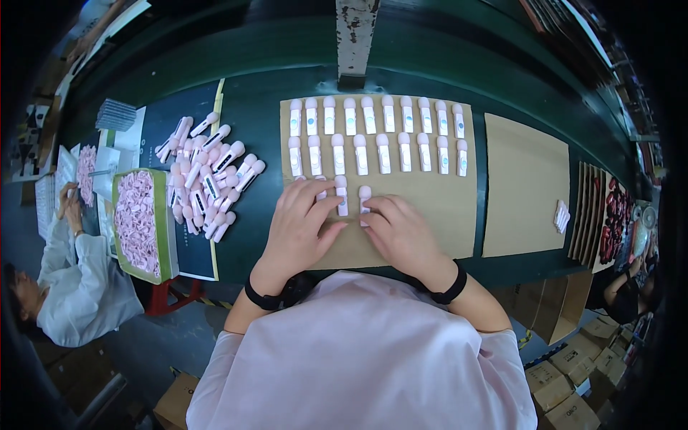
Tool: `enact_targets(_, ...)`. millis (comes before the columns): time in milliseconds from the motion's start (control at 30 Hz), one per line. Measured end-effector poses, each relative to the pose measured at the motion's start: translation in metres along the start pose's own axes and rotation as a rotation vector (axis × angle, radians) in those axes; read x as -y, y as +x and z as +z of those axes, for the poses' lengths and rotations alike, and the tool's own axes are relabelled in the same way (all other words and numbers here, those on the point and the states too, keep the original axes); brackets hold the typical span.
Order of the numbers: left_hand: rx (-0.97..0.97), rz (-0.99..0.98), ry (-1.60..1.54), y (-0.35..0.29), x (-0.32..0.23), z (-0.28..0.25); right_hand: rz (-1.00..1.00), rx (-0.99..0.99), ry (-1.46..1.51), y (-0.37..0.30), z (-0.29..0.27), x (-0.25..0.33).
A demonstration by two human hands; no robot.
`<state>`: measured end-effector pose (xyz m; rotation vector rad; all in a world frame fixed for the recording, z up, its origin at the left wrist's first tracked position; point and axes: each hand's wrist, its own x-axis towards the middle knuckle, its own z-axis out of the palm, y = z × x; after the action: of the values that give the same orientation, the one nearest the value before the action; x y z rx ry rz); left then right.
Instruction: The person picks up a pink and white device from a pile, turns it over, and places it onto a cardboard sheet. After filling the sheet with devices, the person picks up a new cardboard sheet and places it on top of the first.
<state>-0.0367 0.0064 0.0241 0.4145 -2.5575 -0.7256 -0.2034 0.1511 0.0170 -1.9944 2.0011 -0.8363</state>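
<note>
On a brown cardboard sheet in front of me, small wand-shaped devices with round pink heads and white bodies stand in two full rows; one is this white-bodied wand. A third row starts below them. My left hand lies over its left end, partly covering some wands, its index fingertip at the side of a wand and its thumb apart. Just right of that, my right hand pinches another pink-headed wand between thumb and fingers, upright against the cardboard.
A loose pile of similar wands lies to the left, beside a green-rimmed bin full of small pink pieces. At the right is a second cardboard sheet with a few pale pieces. A metal post rises behind. Co-workers sit at both sides.
</note>
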Motion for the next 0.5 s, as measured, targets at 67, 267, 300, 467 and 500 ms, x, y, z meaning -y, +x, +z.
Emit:
enact_targets(67, -0.005, 0.004, -0.009, 0.001, 0.001, -0.001, -0.001, 0.0, -0.023, 0.0, 0.002, -0.001)
enact_targets(267, -0.04, 0.005, -0.035, 0.001, 0.002, 0.0, 0.012, -0.033, -0.077, 0.004, 0.009, -0.009)
enact_targets(300, -0.037, 0.016, -0.04, 0.002, 0.002, -0.001, 0.02, -0.039, -0.084, 0.003, 0.009, -0.009)
enact_targets(467, -0.048, 0.033, -0.074, 0.006, -0.002, -0.001, 0.099, -0.1, 0.012, -0.006, -0.012, -0.015)
enact_targets(500, -0.061, 0.009, -0.078, 0.005, -0.002, -0.002, 0.108, -0.158, 0.03, -0.007, -0.023, -0.018)
